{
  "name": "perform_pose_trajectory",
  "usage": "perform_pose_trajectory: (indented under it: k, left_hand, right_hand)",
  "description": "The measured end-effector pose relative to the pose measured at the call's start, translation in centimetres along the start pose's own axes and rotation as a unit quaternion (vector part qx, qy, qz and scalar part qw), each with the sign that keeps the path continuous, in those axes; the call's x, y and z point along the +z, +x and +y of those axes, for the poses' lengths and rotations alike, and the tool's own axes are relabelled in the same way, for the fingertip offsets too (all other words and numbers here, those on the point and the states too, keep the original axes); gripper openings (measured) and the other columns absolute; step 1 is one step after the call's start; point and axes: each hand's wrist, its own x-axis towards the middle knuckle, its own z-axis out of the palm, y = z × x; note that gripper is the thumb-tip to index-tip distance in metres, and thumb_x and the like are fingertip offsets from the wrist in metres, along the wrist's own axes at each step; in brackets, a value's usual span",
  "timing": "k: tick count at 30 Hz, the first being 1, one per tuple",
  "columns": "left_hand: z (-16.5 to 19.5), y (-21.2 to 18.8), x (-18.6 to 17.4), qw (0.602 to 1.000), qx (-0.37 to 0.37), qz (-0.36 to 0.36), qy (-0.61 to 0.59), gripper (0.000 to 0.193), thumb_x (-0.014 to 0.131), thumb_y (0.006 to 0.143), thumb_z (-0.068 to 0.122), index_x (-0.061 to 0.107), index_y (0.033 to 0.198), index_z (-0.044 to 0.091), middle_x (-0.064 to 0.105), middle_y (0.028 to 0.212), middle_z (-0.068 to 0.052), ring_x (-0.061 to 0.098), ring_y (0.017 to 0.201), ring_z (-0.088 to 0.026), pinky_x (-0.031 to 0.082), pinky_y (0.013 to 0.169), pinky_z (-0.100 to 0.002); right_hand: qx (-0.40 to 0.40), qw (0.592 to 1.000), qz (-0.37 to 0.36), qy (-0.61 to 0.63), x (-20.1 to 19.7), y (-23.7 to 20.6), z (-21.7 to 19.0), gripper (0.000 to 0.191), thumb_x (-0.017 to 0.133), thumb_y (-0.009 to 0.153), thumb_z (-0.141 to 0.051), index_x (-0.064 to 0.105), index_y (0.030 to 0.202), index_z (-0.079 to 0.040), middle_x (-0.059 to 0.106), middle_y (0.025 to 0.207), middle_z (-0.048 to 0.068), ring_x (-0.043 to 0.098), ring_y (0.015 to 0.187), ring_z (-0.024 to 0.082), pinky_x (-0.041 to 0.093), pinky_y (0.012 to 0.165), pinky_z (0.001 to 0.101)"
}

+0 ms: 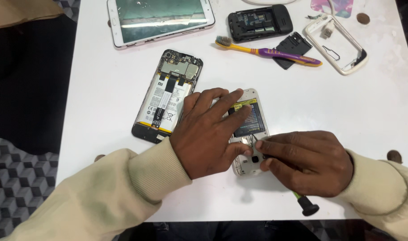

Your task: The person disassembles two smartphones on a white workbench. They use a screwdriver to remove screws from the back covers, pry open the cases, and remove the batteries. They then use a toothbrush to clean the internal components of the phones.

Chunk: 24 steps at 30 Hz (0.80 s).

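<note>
left hand (208, 134) flat on white phone (248, 134), grip apart | right hand (306, 160) clamped on screwdriver (305, 204) at phone's lower end | risk: tip slipping, gouging battery (251, 121)

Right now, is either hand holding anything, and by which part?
The right hand grips a small screwdriver along its shaft; its dark end pokes out below the palm. The left hand holds nothing, pressing flat on the opened white phone.
</note>
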Motion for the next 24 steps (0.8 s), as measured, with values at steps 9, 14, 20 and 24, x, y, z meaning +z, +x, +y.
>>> perform_pose_trajectory:
  k: [9,14,20,24]
  left_hand:
    - [0.6,0.7,-0.8,1.0,0.021,-0.007,-0.016,0.064,0.08,0.082,0.048,0.068,0.128,0.004,0.056,0.147,-0.017,0.047,0.134,-0.037,0.032,0.109,-0.055]
    - [2.3,0.2,-0.4,0.997,0.033,-0.036,-0.054,0.059,0.081,0.078,0.045,0.071,0.123,0.008,0.058,0.146,-0.015,0.048,0.134,-0.036,0.032,0.109,-0.054]
    - [0.6,0.0,-0.3,0.999,0.018,-0.027,-0.026,0.063,0.079,0.082,0.05,0.07,0.127,0.007,0.058,0.146,-0.014,0.048,0.134,-0.033,0.029,0.11,-0.055]
    - [-0.1,-0.2,-0.1,1.0,0.025,-0.015,0.006,0.067,0.072,0.086,0.058,0.07,0.127,0.005,0.058,0.145,-0.014,0.047,0.136,-0.034,0.027,0.112,-0.055]
  right_hand:
    - [-0.034,0.998,0.006,-0.051,-0.7,-0.3,-0.2,0.021,0.076,0.089,-0.007,0.055,0.091,-0.004,0.073,0.101,0.024,0.077,0.087,0.032,0.066,0.065,0.037]
    - [0.03,0.999,0.009,-0.032,-0.8,-0.8,0.7,0.017,0.076,0.09,-0.003,0.06,0.088,0.002,0.074,0.108,0.027,0.077,0.085,0.031,0.066,0.065,0.0374]
    - [0.149,0.988,-0.042,0.015,-0.6,-1.9,0.7,0.025,0.083,0.082,-0.014,0.062,0.071,-0.007,0.077,0.105,0.016,0.079,0.085,0.029,0.064,0.06,0.0319]
    - [0.267,0.957,-0.113,0.034,-0.4,-1.6,0.3,0.021,0.089,0.071,-0.023,0.074,0.066,-0.009,0.082,0.093,0.006,0.077,0.066,0.018,0.058,0.048,0.0294]
